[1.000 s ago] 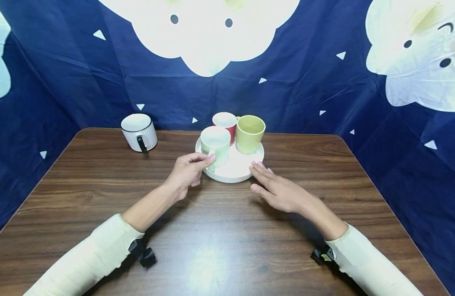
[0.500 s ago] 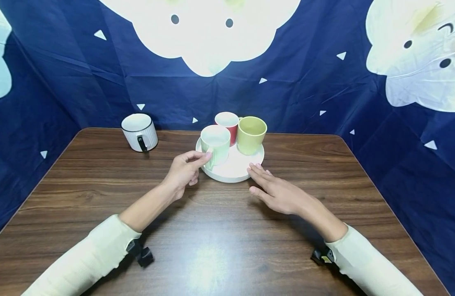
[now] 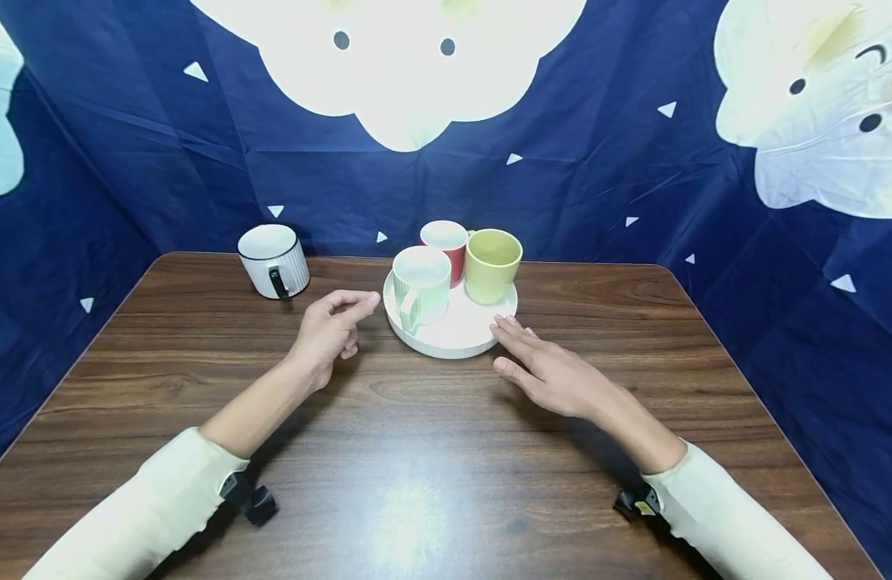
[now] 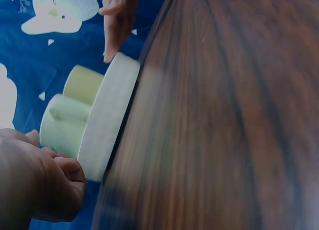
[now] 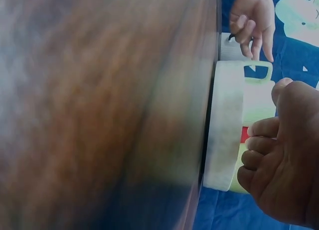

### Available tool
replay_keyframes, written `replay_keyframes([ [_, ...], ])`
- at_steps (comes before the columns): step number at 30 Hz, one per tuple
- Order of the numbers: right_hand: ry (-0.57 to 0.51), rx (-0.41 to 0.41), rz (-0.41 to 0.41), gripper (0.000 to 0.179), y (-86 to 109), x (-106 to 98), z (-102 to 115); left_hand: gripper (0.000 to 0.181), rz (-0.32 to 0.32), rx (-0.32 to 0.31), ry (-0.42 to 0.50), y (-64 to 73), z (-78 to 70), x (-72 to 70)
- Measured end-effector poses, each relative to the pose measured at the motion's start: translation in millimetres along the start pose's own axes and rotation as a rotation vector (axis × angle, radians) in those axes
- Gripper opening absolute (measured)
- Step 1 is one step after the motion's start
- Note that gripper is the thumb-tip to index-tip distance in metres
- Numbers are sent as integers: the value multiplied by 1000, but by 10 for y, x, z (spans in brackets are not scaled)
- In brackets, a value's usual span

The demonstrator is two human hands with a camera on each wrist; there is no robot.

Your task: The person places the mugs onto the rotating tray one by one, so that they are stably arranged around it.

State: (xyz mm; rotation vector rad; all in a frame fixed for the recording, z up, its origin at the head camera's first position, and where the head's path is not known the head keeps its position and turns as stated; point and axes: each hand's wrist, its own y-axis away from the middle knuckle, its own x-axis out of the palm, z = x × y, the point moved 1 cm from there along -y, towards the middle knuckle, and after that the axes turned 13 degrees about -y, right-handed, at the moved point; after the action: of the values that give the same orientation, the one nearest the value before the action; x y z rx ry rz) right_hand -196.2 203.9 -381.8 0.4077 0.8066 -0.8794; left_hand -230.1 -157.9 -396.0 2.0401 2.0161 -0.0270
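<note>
On a round white tray (image 3: 451, 342) stand three mugs: a pale green ribbed mug (image 3: 424, 286) at the front left, a red mug with a white inside (image 3: 446, 242) behind it, and a yellow-green mug (image 3: 493, 270) at the right. My left hand (image 3: 325, 330) is just left of the tray, apart from the pale green mug's handle, fingers loosely bent and holding nothing. At the tray's front right rim is my right hand (image 3: 550, 374), its fingers extended; whether they touch the rim I cannot tell. The right wrist view shows the pale green handle (image 5: 266, 70) free of any hand.
A white ribbed mug with a black rim and handle (image 3: 273, 262) stands at the back left of the wooden table (image 3: 446, 451). Behind the table's far edge hangs a dark blue cloth (image 3: 598, 185) with white cloud figures.
My left hand has let go of the pale green mug's handle and moved left, away from the tray. The mugs and my right hand have barely shifted.
</note>
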Motion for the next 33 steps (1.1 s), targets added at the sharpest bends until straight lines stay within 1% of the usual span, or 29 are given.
replay_keyframes([
  [4,13,8,-6,69,-7,-47,-35,20,-36,-18,4,-18,11,-133],
  [9,33,24,7,69,-24,-95,-86,20,-78,-23,22,-24,27,-268],
  [17,33,54,9,71,-49,-159,-155,23,-115,-48,57,-24,58,-456],
  [21,34,50,34,72,-66,-180,-174,24,-137,-59,75,-39,77,-525],
  [25,62,44,74,74,-79,-186,-191,20,-160,-60,109,-43,96,-571],
  [28,77,48,93,75,-77,-191,-194,15,-208,-47,148,-35,99,-596],
  [33,80,51,93,75,-84,-192,-202,11,-336,-10,242,-28,88,-640],
])
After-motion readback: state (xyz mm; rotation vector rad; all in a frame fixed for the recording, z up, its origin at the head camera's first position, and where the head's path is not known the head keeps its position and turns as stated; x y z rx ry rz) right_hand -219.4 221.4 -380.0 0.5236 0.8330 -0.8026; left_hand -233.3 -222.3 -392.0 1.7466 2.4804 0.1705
